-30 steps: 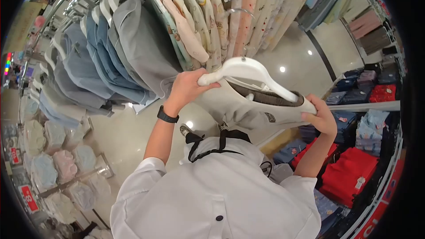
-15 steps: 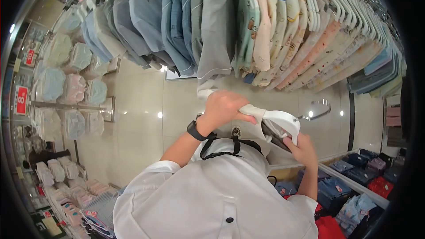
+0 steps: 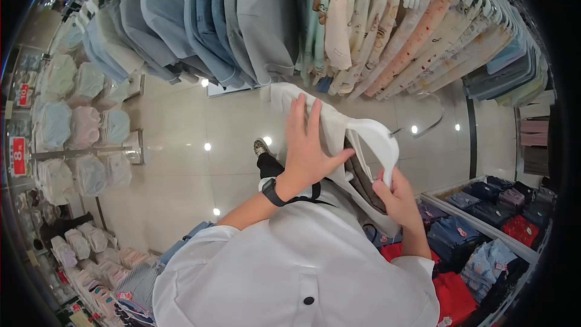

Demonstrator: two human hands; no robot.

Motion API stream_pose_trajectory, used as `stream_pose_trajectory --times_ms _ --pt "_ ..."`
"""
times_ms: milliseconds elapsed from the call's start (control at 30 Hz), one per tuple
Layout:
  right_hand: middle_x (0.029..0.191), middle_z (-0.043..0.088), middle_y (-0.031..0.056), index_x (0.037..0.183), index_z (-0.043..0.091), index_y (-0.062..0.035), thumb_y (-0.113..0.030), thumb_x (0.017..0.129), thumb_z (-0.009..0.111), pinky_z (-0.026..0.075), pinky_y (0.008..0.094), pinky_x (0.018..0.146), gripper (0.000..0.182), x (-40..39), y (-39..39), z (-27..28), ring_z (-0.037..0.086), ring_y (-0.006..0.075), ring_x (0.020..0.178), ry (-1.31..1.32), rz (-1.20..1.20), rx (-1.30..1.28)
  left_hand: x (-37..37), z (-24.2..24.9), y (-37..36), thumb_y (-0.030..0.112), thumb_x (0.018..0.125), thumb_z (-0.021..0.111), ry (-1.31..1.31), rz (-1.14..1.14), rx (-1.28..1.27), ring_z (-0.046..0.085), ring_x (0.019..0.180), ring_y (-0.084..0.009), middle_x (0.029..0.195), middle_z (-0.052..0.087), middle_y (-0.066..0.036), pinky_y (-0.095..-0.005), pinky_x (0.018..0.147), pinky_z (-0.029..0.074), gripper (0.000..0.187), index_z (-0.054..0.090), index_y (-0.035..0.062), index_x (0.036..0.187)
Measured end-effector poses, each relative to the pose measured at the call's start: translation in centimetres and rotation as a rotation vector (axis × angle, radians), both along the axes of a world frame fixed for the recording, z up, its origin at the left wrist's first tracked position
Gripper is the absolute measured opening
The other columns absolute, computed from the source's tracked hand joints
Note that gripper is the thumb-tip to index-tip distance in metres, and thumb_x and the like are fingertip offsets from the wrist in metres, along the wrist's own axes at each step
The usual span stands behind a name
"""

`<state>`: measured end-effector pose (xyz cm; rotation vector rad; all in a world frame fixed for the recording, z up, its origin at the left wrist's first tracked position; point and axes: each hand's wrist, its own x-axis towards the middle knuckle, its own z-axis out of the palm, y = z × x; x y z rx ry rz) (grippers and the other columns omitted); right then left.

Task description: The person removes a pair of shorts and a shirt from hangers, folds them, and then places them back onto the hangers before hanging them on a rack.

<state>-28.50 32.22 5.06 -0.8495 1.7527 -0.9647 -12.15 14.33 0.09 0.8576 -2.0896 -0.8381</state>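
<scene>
A white clothes hanger [image 3: 380, 136] with a thin metal hook carries a cream garment [image 3: 334, 126]; a grey-brown layer shows inside its opening. My right hand [image 3: 394, 198] is closed around the hanger's near arm, by the garment's opening. My left hand [image 3: 305, 148], with a black watch on the wrist, has its fingers spread against the cream cloth. Its thumb points toward the hanger. Part of the garment hangs between my hands and my white shirt, so its lower end is hidden.
Ahead is a rack of hanging clothes, with grey shirts [image 3: 266, 24] and printed pastel garments [image 3: 417, 48]. Packaged underwear [image 3: 85, 124] hangs on the left display. Folded jeans [image 3: 451, 230] fill a bin at right. My shoe [image 3: 261, 146] is on the tiled floor [image 3: 181, 127].
My left hand has let go of the garment's shoulder and spread its fingers over the cloth. The hanger has tilted, and a foot has come forward at left. The view has shifted.
</scene>
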Motion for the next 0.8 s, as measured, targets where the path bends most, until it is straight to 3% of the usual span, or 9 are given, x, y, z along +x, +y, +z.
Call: stream_pose_trajectory --times_ms 133,200,333,500,633,733,800 --pt "0.080 0.060 0.0053 0.109 0.057 -0.0005 -0.023 0.094 0.062 0.044 0.0303 0.066 0.028 0.7 0.3 0.1 0.051 0.0114 0.071 0.045 0.000 -0.005 -0.7 -1.2 -0.6 0.017 0.076 0.076 -0.052 -0.026 0.148 0.028 0.140 -0.0484 0.157 0.017 -0.030 -0.0509 0.113 0.031 0.087 0.031 0.0048 0.149" --pt "0.080 0.061 0.0068 0.111 0.057 0.0002 -0.024 0.095 0.062 0.045 0.0309 0.065 0.030 0.4 0.3 0.3 0.052 0.0121 0.070 0.026 -0.001 0.001 -0.3 -1.2 -1.2 0.012 0.076 0.074 -0.092 -0.041 0.221 0.040 0.136 -0.0428 0.156 0.027 -0.022 -0.0420 0.102 0.047 0.078 0.039 0.0077 0.146" --pt "0.081 0.063 0.0089 0.114 0.058 0.0000 -0.024 0.095 0.062 0.047 0.0318 0.067 0.031 -0.2 0.5 0.7 0.055 0.0144 0.070 0.081 0.041 0.004 -0.3 -1.7 -1.3 0.012 0.077 0.074 -0.149 -0.004 0.310 0.049 0.129 -0.0392 0.155 0.031 -0.019 -0.0421 0.097 0.049 0.076 0.041 0.0101 0.145" --pt "0.082 0.064 0.0120 0.114 0.058 0.0002 -0.024 0.094 0.062 0.048 0.0328 0.069 0.031 -1.1 0.4 0.5 0.059 0.0180 0.070 0.074 0.028 -0.051 -1.7 0.8 -1.0 0.011 0.077 0.075 -0.169 0.129 0.233 0.055 0.115 -0.0328 0.148 0.038 -0.018 -0.0410 0.092 0.051 0.067 0.047 0.0069 0.138" --pt "0.079 0.065 0.0154 0.106 0.057 0.0003 -0.025 0.094 0.064 0.047 0.0345 0.065 0.029 -0.7 -0.7 1.1 0.060 0.0237 0.066 0.107 0.047 -0.070 -2.0 1.8 -1.5 0.011 0.073 0.075 -0.155 0.113 0.151 0.055 0.118 -0.0415 0.151 0.030 -0.022 -0.0455 0.091 0.050 0.072 0.045 0.0043 0.139" --pt "0.076 0.063 0.0170 0.099 0.056 -0.0003 -0.026 0.093 0.065 0.046 0.0362 0.059 0.027 -0.7 -1.1 1.0 0.059 0.0276 0.062 0.180 0.086 -0.041 -1.5 0.9 -2.7 0.004 0.073 0.070 -0.199 0.156 0.117 0.052 0.124 -0.0378 0.146 0.042 -0.019 -0.0424 0.097 0.048 0.062 0.053 0.0071 0.132" --pt "0.074 0.062 0.0175 0.096 0.056 -0.0007 -0.026 0.092 0.066 0.045 0.0373 0.057 0.027 -0.6 -1.3 0.8 0.059 0.0298 0.060 0.224 0.120 -0.025 -0.7 -0.2 -3.7 -0.001 0.072 0.062 -0.272 0.196 0.069 0.053 0.124 -0.0388 0.139 0.052 -0.017 -0.0419 0.097 0.049 0.049 0.062 0.0077 0.120"
